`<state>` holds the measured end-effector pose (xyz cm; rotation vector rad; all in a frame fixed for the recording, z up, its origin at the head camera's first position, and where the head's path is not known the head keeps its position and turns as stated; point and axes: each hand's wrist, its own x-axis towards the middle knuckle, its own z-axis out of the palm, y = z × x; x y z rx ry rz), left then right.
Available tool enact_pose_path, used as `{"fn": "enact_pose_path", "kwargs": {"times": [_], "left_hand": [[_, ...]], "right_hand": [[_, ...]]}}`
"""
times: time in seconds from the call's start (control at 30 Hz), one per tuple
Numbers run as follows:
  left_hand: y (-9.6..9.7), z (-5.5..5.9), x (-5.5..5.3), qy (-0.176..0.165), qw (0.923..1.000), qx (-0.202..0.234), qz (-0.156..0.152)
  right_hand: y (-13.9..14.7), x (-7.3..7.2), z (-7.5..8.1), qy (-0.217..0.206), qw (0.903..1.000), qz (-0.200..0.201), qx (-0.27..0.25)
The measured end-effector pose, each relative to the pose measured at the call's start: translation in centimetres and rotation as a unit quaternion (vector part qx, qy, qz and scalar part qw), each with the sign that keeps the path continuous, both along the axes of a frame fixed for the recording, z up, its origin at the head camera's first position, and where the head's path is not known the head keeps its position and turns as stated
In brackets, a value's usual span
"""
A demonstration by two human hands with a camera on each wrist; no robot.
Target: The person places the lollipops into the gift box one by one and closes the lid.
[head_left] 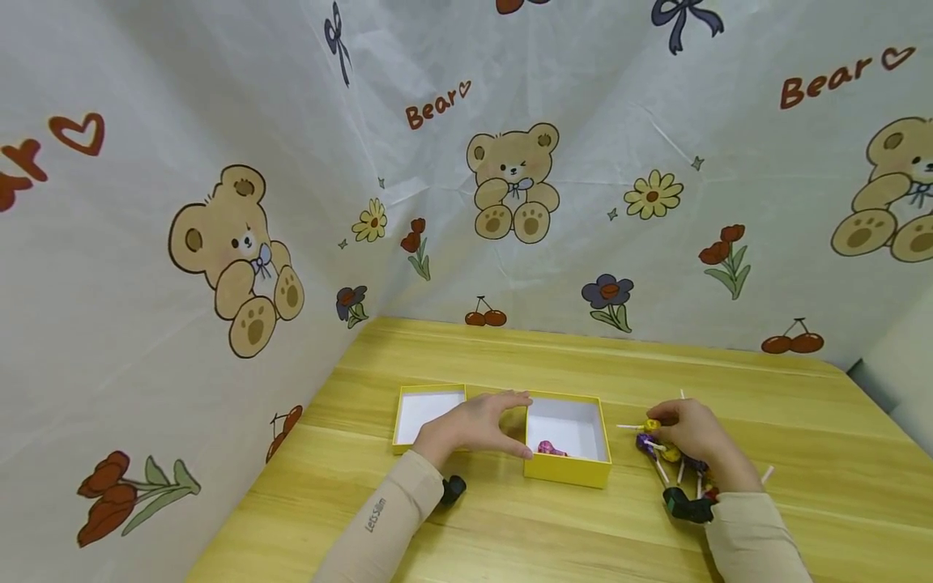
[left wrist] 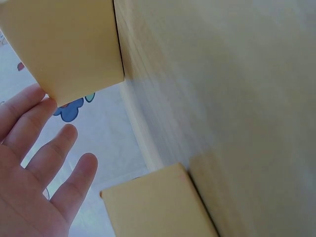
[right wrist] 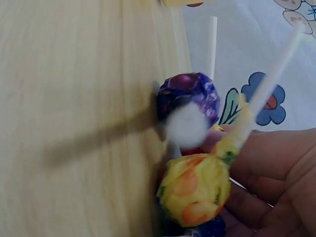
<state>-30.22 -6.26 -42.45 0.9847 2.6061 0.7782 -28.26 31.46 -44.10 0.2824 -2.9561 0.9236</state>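
Note:
My left hand (head_left: 483,423) spans the left side of a yellow box (head_left: 567,470), fingers spread and tips at its edge. A pink lollipop (head_left: 551,448) lies inside the box. In the left wrist view, the fingertips (left wrist: 47,101) are right at the box's corner. My right hand (head_left: 696,433) pinches the head of a yellow lollipop (head_left: 651,425), its white stick pointing left. Below that hand lie a purple lollipop (head_left: 645,442) and another yellow one (right wrist: 195,187). The right wrist view largely hides the pinched candy behind nearer lollipops.
The box's shallow yellow lid (head_left: 430,405), white inside, lies left of the box, partly behind the left hand. Several more lollipops lie under the right wrist, with white sticks (head_left: 768,475) jutting out. A bear-patterned cloth (head_left: 510,275) stands behind the wooden table (head_left: 510,534).

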Motion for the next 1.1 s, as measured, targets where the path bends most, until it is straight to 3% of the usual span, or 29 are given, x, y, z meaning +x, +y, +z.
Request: {"fn": "enact_pose_path", "kwargs": {"times": [0.43,0.7,1.1], "left_hand": [[0.1,0.2,0.0,0.008,0.9999,0.005,-0.007],[-0.1,0.2,0.3,-0.002,1.0000,0.006,-0.003],[0.0,0.2,0.2,-0.003,1.0000,0.005,-0.002]], "right_hand": [[-0.6,0.4,1.7,-0.008,0.9994,-0.029,-0.016],[-1.0,1.1,2.8,0.017,0.9993,-0.032,-0.013],[-1.9,1.7,4.2,0.024,0.9988,-0.023,-0.035]]}}
